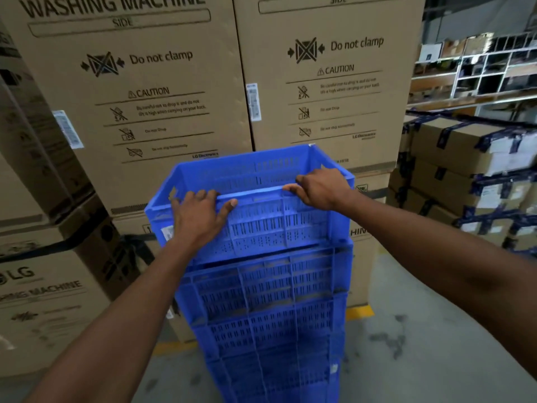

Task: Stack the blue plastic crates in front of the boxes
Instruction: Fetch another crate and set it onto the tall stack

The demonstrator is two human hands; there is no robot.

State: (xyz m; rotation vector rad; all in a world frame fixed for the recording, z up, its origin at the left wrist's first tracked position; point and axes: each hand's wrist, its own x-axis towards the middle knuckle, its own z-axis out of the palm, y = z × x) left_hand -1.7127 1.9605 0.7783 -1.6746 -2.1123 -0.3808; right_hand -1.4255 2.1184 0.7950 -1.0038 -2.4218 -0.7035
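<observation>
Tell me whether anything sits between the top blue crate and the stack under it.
Nothing visible does. The top crate is empty and sits tilted on the stack of crates, right in front of the washing machine boxes. The left hand and right hand grip its near rim.

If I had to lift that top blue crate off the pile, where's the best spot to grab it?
By the near long rim of the top blue crate, from the person's side, one hand toward each end. That edge is a thick lip that fingers can hook over, as the left hand and right hand do now. Washing machine boxes block the far side, and a spread grip should keep it level.
</observation>
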